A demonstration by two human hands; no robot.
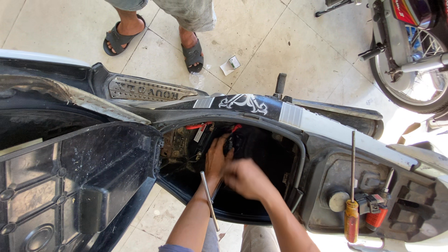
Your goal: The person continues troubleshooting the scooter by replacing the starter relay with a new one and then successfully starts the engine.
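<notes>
From the head camera, a scooter lies across the view with its seat (70, 186) flipped up at the left, black ribbed underside showing. The open under-seat compartment (275, 158) is a dark tub; at its far edge sit red cables (198, 126) and black electrical parts (231, 142), hard to make out in the shadow. The left hand (217, 158) reaches deep inside, fingers curled on those black parts. The right hand (247, 179) hovers just beside it above the tub, blurred, so I cannot tell its grip. A thin metal rod (209, 200) leans on the compartment's near rim by the left wrist. Right of the tub, an orange-handled screwdriver (352, 219) and a red-handled one (378, 214) rest on the rear bodywork. Another person's sandalled feet (154, 37) stand on the tiled floor (280, 42).
</notes>
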